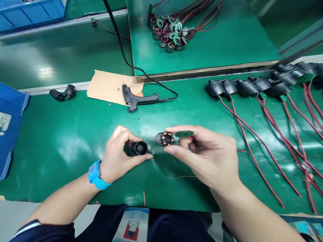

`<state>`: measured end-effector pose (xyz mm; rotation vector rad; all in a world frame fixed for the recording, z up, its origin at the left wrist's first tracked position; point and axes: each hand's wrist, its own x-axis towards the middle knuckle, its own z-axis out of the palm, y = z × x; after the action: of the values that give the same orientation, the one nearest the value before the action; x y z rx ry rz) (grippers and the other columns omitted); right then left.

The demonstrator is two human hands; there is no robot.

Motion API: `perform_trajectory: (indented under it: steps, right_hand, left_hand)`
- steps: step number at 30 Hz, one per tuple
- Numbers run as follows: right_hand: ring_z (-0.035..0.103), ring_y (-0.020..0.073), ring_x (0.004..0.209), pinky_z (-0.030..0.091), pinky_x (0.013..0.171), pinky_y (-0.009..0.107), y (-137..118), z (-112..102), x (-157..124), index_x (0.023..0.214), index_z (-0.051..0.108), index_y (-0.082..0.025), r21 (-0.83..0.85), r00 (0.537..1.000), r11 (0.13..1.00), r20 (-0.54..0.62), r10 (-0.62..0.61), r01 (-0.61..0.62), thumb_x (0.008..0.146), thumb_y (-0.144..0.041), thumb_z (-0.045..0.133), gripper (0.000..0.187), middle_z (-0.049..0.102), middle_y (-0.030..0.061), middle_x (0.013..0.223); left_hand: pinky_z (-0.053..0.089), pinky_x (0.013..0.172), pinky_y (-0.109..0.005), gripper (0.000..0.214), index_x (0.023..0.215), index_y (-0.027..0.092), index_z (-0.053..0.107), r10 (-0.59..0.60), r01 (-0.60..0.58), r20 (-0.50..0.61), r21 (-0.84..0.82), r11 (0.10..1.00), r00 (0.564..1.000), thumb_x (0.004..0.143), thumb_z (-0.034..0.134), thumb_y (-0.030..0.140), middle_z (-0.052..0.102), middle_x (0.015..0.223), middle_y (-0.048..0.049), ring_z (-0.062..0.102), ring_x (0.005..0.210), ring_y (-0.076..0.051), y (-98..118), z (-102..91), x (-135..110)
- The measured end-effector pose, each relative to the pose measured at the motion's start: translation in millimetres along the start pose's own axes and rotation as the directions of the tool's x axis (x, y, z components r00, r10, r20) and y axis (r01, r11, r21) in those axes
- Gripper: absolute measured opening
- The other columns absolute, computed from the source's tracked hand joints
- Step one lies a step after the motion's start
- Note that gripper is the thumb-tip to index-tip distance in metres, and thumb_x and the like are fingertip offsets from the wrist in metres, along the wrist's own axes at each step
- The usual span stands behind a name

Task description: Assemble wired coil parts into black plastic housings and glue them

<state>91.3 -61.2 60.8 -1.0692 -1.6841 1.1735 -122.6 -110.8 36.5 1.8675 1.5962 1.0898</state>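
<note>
My left hand (118, 152), with a blue watch at the wrist, is closed round a short black plastic housing (138, 148) whose open end faces right. My right hand (203, 153) pinches a small coil with copper windings (164, 138) and a green round board (184, 134) behind it. Red wires run from that part under my right hand. The coil is a little to the right of the housing's mouth and the two are apart. Both are held just above the green mat (70, 140).
A black glue gun (138, 99) lies on brown cardboard (108, 86) behind my hands. A row of black housings with red wires (257, 87) stretches to the right. Several wired coils (170, 32) lie on the raised board. Blue bins (4, 122) stand at left; two black parts (64, 93) lie nearby.
</note>
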Motion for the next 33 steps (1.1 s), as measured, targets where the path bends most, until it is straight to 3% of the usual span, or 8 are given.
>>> perform_trajectory:
  steps: [7,11,14,18,22,27,33]
  right_hand:
    - [0.051,0.0109,0.055,0.047,0.059,0.026,3,19,0,0.105,0.079,-0.023,-0.071,0.967,0.989,0.229,-0.113,0.132,0.084,-0.038,0.080,0.026,0.059,-0.0044,0.058]
    - [0.051,0.0105,0.057,0.045,0.059,0.025,7,17,3,0.109,0.078,-0.023,-0.104,0.971,0.984,0.204,-0.124,0.147,0.085,-0.034,0.080,0.027,0.058,-0.0048,0.058]
    - [0.051,0.0102,0.056,0.045,0.058,0.024,8,15,5,0.110,0.077,-0.023,-0.113,0.968,0.977,0.198,-0.155,0.179,0.085,-0.032,0.080,0.027,0.056,-0.0058,0.057]
    - [0.052,0.0110,0.059,0.046,0.061,0.025,8,14,5,0.108,0.076,-0.019,-0.162,0.961,0.966,0.223,-0.160,0.199,0.084,-0.031,0.081,0.027,0.057,-0.0051,0.060]
    - [0.058,0.0123,0.069,0.049,0.066,0.025,6,7,7,0.126,0.066,-0.021,-0.178,0.949,0.967,0.292,-0.124,0.181,0.087,-0.026,0.076,0.041,0.066,-0.0029,0.077]
    - [0.060,0.0106,0.072,0.047,0.064,0.024,3,-7,12,0.107,0.071,-0.020,-0.182,0.950,0.965,0.285,-0.131,0.187,0.095,-0.017,0.061,0.017,0.069,-0.0001,0.084]
    - [0.056,0.0096,0.063,0.044,0.058,0.024,0,-9,11,0.104,0.074,-0.018,-0.188,0.947,0.961,0.286,-0.144,0.203,0.095,-0.017,0.061,0.016,0.067,0.0000,0.078]
  left_hand:
    - [0.054,0.061,-0.027,0.033,0.084,0.021,0.055,-0.050,0.058,0.069,-0.128,0.990,0.996,0.077,0.083,0.037,0.053,0.086,-0.0017,0.056,0.079,-0.016,2,3.9,-3]
    - [0.061,0.067,-0.027,0.031,0.106,0.021,0.063,-0.078,0.119,0.185,-0.223,0.968,0.980,0.078,0.078,0.019,0.050,0.101,-0.0031,0.060,0.084,-0.013,5,-0.5,-2]
    - [0.063,0.073,-0.029,0.037,0.116,0.022,0.065,-0.073,0.122,0.191,-0.258,0.958,0.979,0.081,0.074,0.015,0.051,0.111,-0.0051,0.062,0.088,-0.013,5,-3.1,-3]
    - [0.063,0.073,-0.027,0.031,0.110,0.020,0.066,-0.071,0.110,0.153,-0.263,0.959,0.986,0.082,0.077,0.018,0.055,0.117,-0.0069,0.064,0.091,-0.014,2,-4.3,-3]
    - [0.064,0.075,-0.028,0.030,0.109,0.021,0.066,-0.060,0.104,0.162,-0.278,0.955,0.985,0.082,0.079,0.021,0.062,0.111,-0.0059,0.066,0.096,-0.017,0,-4.0,-2]
    - [0.065,0.074,-0.029,0.032,0.108,0.020,0.067,-0.088,0.142,0.190,-0.297,0.944,0.978,0.080,0.083,0.025,0.065,0.107,-0.0055,0.067,0.094,-0.017,-1,-2.1,-2]
    - [0.065,0.075,-0.030,0.032,0.106,0.020,0.066,-0.109,0.169,0.203,-0.312,0.935,0.973,0.080,0.083,0.026,0.064,0.105,-0.0050,0.067,0.093,-0.016,-3,1.9,-2]
